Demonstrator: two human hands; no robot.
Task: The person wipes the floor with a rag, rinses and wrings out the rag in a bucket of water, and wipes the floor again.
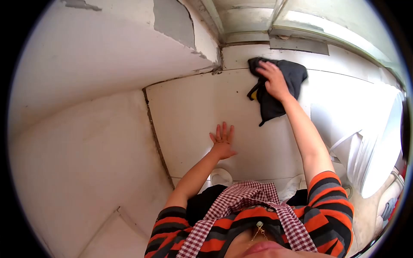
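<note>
A dark cloth (294, 75) lies bunched on the white tiled floor (193, 103), close to the window-side edge. My right hand (274, 80) rests on top of this cloth with its fingers stretched forward, slightly blurred. A small yellow patch shows at the cloth's left side. Nearer to my body, my left hand (222, 142) is spread on the bare tile, fingers apart and holding nothing. Whether the right fingers grip any fold of the cloth is hard to see; they look laid flat over it.
On the right stands a white bucket (374, 142) with a handle. A wall with peeling paint (174, 21) juts in at upper left. Framed glass panels (327, 19) border the far side. Dark, dirty gaps run along the tile edges. My white shoes (221, 176) are below me.
</note>
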